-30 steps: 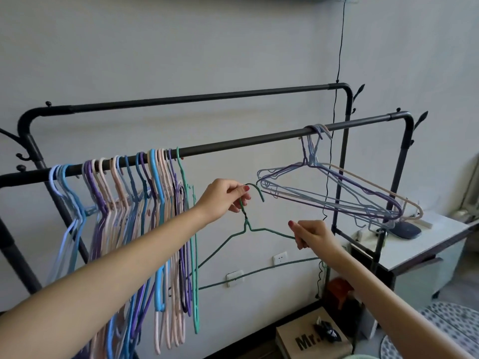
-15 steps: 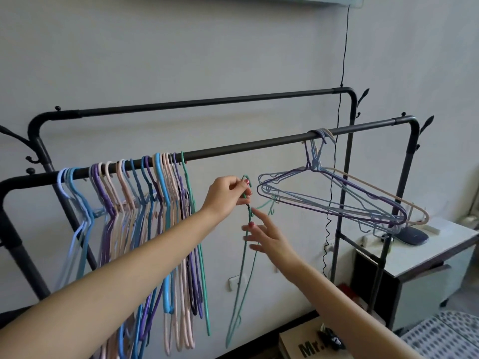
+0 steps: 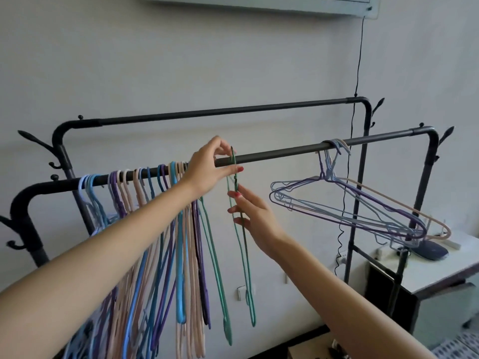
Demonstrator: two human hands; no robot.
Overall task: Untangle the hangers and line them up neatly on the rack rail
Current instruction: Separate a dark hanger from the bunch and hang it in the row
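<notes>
A row of sorted hangers (image 3: 155,229) lines the rack rail (image 3: 280,152); just right of it, the left hand (image 3: 207,168) pinches the hook of 1 green hanger (image 3: 242,242) at the rail, its long axis hanging straight down. The right hand (image 3: 252,216), fingers loosely spread, touches its wires below. A tangled cluster (image 3: 350,203) waits farther right.

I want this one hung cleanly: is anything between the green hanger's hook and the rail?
Nothing visible does. The left hand pinches the green hanger with its hook at a bare stretch of the front rail, right of the hung row.
</notes>
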